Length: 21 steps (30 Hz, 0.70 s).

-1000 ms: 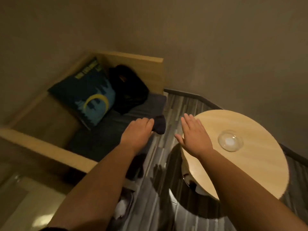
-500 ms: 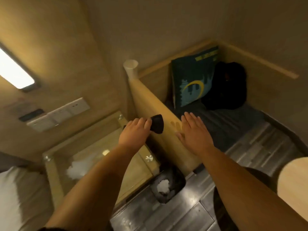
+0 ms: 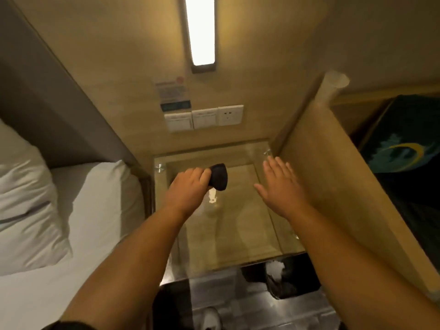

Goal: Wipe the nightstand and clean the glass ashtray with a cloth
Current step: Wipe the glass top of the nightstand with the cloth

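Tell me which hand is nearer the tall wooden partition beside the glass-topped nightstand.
Right. The open right hand hovers just beside the tall wooden partition, while the left hand, gripping the dark cloth, sits further left over the nightstand.

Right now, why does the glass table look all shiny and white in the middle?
Head view: the long lit wall lamp reflects as white glare on the glass-topped nightstand, below the dark folded cloth; the picture is softly blurred, its edges bent by the wide lens.
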{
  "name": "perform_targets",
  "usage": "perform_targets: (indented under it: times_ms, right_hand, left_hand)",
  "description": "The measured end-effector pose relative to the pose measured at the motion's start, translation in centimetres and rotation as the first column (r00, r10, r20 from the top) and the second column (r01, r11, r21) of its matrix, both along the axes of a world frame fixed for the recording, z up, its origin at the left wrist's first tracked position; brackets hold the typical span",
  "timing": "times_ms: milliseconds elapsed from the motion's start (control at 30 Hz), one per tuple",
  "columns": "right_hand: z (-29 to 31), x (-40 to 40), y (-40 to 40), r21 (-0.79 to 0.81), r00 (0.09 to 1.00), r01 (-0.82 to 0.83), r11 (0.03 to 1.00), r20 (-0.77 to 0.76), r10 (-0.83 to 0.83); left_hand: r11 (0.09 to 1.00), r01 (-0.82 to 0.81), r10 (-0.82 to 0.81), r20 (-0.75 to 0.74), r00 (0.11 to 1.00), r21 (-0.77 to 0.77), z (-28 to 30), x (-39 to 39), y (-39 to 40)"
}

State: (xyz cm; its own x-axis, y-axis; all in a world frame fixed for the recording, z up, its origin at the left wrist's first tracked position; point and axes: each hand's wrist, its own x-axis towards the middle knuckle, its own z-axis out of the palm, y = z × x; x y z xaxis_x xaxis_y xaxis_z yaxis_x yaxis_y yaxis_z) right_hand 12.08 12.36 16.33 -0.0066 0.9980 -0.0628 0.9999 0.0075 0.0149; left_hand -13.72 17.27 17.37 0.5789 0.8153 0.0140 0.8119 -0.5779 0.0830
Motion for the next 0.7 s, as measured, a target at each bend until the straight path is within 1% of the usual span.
perform_targets:
  times_ms: [100,333,533,600,700]
  right_hand:
    - [-2.1,-2.5,1.8,-0.035,0.998,-0.061,0.998,0.015,0.061]
    - [-8.8,-5.5,5.4,-0.165,0.985,-0.172,0.971,-0.021,0.170]
    - [-14.7,-5.9,7.9,-0.205,0.957,-0.288,0.935,-0.052,0.284]
    - [-16.1,-5.4,8.2,-0.207,0.952,-0.306,0.929,-0.044,0.303]
    - [-17.6,-4.1,8.3,-0.229,0.961,-0.274,0.934,-0.037,0.273]
  left_hand:
    - [0.997,-0.067,0.067,-0.014,0.998,-0.026,-1.8,-3.2,0.4]
    - [0.993,-0.104,0.102,-0.045,0.994,-0.057,-7.2,-6.7,-0.2]
    - [0.994,-0.108,0.109,-0.058,0.992,0.022,-12.7,-7.7,-0.8]
    - [0.991,-0.129,0.130,-0.026,0.991,0.032,-13.9,-7.4,-0.9]
    - [0.987,-0.158,0.158,0.003,0.987,0.025,-14.8,-6.7,-1.2]
